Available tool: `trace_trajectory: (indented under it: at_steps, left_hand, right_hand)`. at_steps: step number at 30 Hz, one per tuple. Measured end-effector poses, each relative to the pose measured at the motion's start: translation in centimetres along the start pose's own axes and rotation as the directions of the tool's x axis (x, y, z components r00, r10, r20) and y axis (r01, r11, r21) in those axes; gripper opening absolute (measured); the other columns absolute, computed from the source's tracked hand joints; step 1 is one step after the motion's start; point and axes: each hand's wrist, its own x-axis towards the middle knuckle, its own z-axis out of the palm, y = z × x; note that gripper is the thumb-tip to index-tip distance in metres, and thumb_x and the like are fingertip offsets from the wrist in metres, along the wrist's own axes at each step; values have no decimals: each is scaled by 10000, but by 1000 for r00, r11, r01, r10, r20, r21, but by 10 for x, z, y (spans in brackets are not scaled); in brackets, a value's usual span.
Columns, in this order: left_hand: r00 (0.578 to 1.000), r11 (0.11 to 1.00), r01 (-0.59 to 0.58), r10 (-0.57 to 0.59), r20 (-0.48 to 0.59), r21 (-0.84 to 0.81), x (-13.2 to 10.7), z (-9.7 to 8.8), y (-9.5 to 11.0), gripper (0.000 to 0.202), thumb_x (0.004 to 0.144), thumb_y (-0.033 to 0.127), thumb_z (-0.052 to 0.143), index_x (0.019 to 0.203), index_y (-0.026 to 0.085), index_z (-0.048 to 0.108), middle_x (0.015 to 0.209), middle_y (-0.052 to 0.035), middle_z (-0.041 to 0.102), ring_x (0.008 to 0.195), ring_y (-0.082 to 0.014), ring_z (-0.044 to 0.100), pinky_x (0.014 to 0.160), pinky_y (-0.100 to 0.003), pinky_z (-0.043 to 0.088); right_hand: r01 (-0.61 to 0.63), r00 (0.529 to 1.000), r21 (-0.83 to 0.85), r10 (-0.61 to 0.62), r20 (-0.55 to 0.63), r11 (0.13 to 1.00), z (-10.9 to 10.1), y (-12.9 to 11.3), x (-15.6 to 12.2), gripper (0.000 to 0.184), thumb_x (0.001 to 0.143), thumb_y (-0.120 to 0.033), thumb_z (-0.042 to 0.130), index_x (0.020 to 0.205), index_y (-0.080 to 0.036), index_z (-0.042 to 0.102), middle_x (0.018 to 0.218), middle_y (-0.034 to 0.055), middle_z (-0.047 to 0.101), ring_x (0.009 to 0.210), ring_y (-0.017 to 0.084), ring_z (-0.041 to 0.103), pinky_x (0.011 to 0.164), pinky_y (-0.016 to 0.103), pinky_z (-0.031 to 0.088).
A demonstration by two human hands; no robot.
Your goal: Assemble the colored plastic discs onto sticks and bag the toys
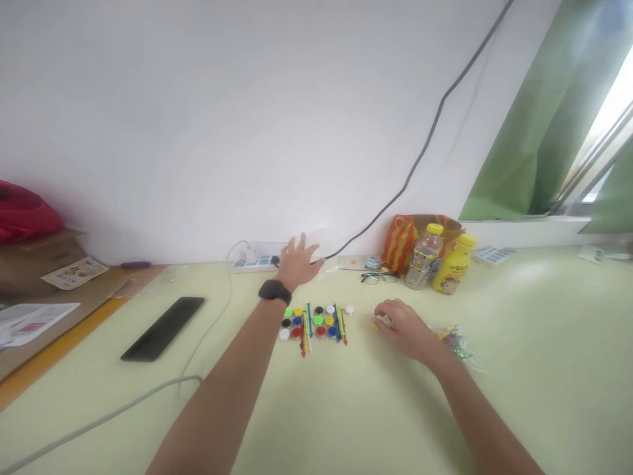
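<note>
My left hand (297, 262) is open with fingers spread, above the power strip (257, 265) by the wall; a black band is around its wrist. Farther right, my right hand (404, 328) is closed in a pinch near the tabletop. A thin pale stick (371, 303) shows at its fingertips, with a small yellow bit below that is too blurred to name. Between my arms lie two groups of small round pots with coloured lids (321, 331). Beside each group are coloured arrow-tipped plastic sticks (339, 322). A single white-lidded pot (349, 310) sits at their right.
A clear bag of small coloured pieces (457, 344) lies beside my right forearm. Behind stand two bottles (451, 265), a striped bag (397, 243) and glasses (378, 277). A black phone-like slab (163, 328) and a grey cable (123, 404) are on the left.
</note>
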Motion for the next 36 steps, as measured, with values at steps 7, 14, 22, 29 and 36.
trace_trajectory:
  at_steps: [7, 14, 22, 29, 36]
  left_hand:
    - [959, 971, -116, 54, -280, -210, -117, 18, 40, 193, 942, 291, 584, 1116, 234, 641, 1264, -88, 635, 1230, -313, 501, 1051, -488, 418]
    - [943, 902, -268, 175, -282, -339, -166, 13, 43, 192, 929, 167, 568, 1101, 232, 625, 1116, -64, 668, 1076, -260, 554, 1008, -463, 440]
    - [948, 845, -286, 180, -263, -451, -172, 12, 49, 227, 939, 161, 566, 1147, 240, 606, 1071, -42, 678, 1015, -222, 599, 950, -400, 473]
    - [991, 736, -126, 63, -118, -665, -178, 20, 55, 357, 991, 241, 539, 1345, 278, 519, 1220, -53, 652, 1018, -202, 643, 921, -370, 522]
    - [982, 663, -179, 73, -175, -727, -172, 25, 51, 216, 949, 181, 588, 1123, 270, 679, 1097, -47, 621, 966, -184, 636, 833, -325, 570]
  right_hand:
    - [26, 996, -68, -20, 84, 997, 4, -5, -2, 105, 899, -181, 538, 949, -218, 622, 989, 64, 684, 1000, 252, 577, 845, 373, 407]
    - [11, 997, -151, 1, 77, 988, 11, 0, 1, 204, 916, -103, 449, 864, -209, 616, 936, 59, 686, 949, 235, 601, 796, 351, 399]
    - [11, 983, 288, 42, -177, 958, 15, -17, 3, 180, 988, -299, 428, 1030, -245, 595, 1002, 46, 638, 814, 191, 622, 762, 335, 469]
    - [-22, 999, 928, 52, 3, 372, 38, -59, 0, 288, 881, -499, 651, 965, -242, 553, 982, 11, 587, 732, 157, 631, 753, 351, 527]
    - [-172, 983, 983, 79, 167, 66, 60, -74, -4, 348, 766, -493, 783, 874, -201, 627, 863, 0, 614, 778, 150, 594, 800, 319, 479]
